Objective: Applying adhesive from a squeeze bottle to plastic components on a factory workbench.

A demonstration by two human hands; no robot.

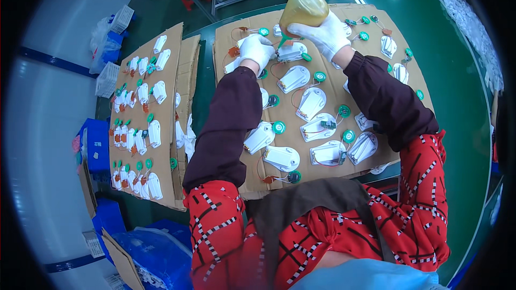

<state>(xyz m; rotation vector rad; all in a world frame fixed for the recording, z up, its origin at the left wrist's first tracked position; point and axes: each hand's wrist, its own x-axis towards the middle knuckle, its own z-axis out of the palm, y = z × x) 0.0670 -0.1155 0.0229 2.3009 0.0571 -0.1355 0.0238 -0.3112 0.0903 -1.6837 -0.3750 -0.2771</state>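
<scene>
My right hand (pixel 323 33), in a white glove, grips a squeeze bottle (pixel 305 6) of yellowish liquid, tipped over with its green nozzle (pixel 284 40) pointing down. Under the nozzle lies a white plastic housing (pixel 293 52) with a green disc at its side. Just left of the nozzle is my left hand (pixel 256 50), also gloved, its fingers drawn together at the housing's edge; what they pinch is hidden. Similar white housings (pixel 312 103) lie around, wired to green round discs (pixel 344 110), some with small orange-brown pieces (pixel 268 179).
The housings rest on a cardboard sheet (pixel 228 27) on the table. To the left, another stacked cardboard sheet (pixel 170 70) carries several rows of housings. Blue bins (pixel 94 145) and white baskets (pixel 107 79) stand along the left wall. A metal frame (pixel 247 1) stands beyond the table.
</scene>
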